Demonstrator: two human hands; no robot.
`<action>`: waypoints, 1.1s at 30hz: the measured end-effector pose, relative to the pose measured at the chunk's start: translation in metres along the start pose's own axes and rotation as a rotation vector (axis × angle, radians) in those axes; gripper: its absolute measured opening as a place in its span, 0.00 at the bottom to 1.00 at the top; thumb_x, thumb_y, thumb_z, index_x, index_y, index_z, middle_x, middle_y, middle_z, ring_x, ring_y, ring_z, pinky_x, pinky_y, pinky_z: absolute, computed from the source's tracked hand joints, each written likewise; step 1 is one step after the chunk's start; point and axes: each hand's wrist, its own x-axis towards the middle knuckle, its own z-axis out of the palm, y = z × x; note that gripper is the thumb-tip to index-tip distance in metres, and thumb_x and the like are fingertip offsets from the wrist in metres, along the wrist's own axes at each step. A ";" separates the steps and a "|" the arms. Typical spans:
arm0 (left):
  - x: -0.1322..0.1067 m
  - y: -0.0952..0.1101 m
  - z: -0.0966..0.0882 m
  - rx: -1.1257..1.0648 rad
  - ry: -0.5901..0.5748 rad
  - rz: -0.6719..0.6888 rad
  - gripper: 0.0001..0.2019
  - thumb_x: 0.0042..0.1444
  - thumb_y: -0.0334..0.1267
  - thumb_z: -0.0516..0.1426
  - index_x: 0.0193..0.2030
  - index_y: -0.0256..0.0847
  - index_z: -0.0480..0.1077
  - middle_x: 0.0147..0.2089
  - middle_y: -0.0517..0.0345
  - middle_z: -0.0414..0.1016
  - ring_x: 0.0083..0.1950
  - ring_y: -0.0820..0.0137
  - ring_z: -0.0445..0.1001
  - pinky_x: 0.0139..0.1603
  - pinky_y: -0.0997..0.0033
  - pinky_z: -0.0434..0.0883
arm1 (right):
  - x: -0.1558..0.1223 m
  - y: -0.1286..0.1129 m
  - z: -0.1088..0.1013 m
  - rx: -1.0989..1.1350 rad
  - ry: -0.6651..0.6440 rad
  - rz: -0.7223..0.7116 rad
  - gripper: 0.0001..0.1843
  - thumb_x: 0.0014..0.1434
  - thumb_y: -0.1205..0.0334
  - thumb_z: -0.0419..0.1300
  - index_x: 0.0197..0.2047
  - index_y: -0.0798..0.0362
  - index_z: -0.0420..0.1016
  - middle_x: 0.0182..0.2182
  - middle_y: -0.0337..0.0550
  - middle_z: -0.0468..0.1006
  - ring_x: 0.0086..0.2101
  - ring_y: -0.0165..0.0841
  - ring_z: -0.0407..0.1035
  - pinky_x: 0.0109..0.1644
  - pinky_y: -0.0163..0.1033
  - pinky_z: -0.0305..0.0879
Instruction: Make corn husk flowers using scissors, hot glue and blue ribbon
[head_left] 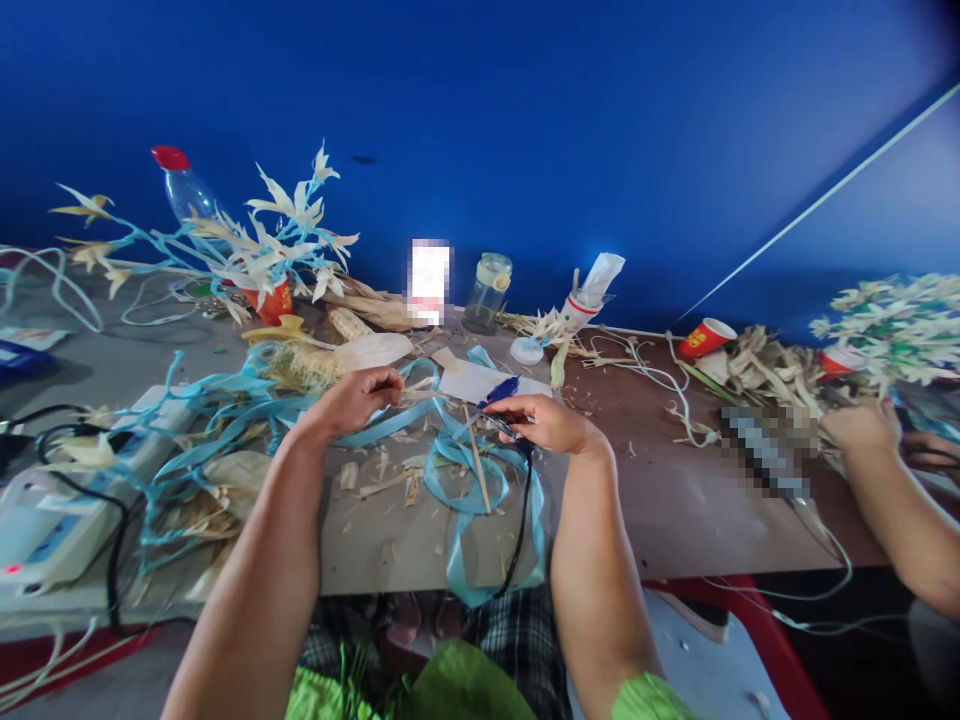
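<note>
My left hand (364, 398) is closed in a pinch on a thin pale strip of corn husk (418, 386), which points to the right. To its right, my right hand (546, 424) is wrapped around a small blue tool with a black cord (504, 388); its exact kind is partly hidden by the fingers. The cord hangs from below that hand to the table's front edge. Light blue ribbon (457, 490) loops on the table between the hands and trails over the edge. A white card (480, 382) lies just beyond them.
Left stand a white power strip (82, 500) and husk flowers (300, 215) in a red cup (270, 303). A glass jar (489, 292) is at the back; another red cup (706, 338) lies tilted at right. A co-worker's hand (862, 435) is at far right.
</note>
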 end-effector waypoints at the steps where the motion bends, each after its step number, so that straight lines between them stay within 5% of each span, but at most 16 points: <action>1: 0.000 0.000 -0.001 0.005 0.009 0.000 0.11 0.52 0.44 0.55 0.30 0.37 0.68 0.27 0.60 0.69 0.29 0.74 0.64 0.31 0.75 0.62 | 0.000 0.000 -0.001 -0.008 -0.001 0.006 0.22 0.51 0.68 0.57 0.50 0.56 0.75 0.39 0.45 0.80 0.33 0.30 0.75 0.42 0.36 0.71; 33: 0.001 0.002 0.003 -0.071 -0.003 -0.023 0.07 0.49 0.39 0.58 0.28 0.36 0.69 0.25 0.61 0.68 0.28 0.74 0.64 0.30 0.77 0.61 | 0.009 0.016 0.007 0.012 -0.021 0.019 0.21 0.53 0.66 0.58 0.51 0.54 0.74 0.36 0.44 0.81 0.35 0.30 0.75 0.39 0.33 0.70</action>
